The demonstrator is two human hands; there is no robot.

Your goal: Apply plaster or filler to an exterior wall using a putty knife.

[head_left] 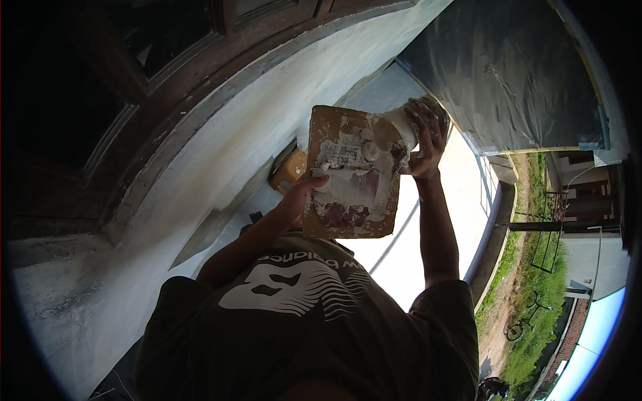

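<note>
A brown rectangular board (pixel 351 220), smeared with whitish paste over its face, is held up in front of the person's chest. The left hand (pixel 297 200) grips the board's left edge, thumb laid on the face and the other fingers hidden behind. The right hand (pixel 428 137), flecked with white, is curled around a pale, paste-coated object (pixel 399 125) at the board's upper right corner; its full shape cannot be told. A small round whitish lump (pixel 370 151) sits on the upper half of the board. Just left of the board, partly covered by it, shows a yellowish-brown container (pixel 291 170). Below the board is a dark short-sleeved shirt (pixel 314 347) with a pale print; well above and right of it hangs a black plastic sheet (pixel 508 73).
</note>
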